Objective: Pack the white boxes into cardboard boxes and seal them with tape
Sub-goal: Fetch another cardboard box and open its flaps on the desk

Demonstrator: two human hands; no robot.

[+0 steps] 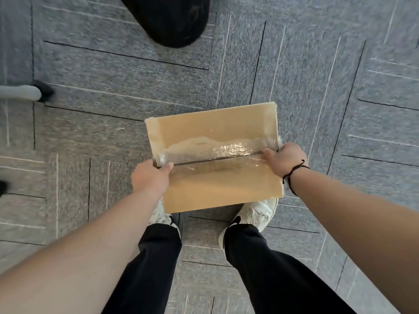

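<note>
A closed brown cardboard box (210,182) is held above the carpet, in front of my feet. A wrinkled strip of clear tape (213,150) runs along its centre seam from side to side. My left hand (150,177) grips the box's left side, thumb on top near the seam. My right hand (284,158) grips the right side, thumb on the tape end. No white boxes are visible; the box's contents are hidden.
Grey patterned carpet tiles (340,98) cover the floor. A large black object (170,19) sits at the top. A grey chair leg with a black foot (34,92) reaches in from the left. My white shoes (258,214) stand just under the box.
</note>
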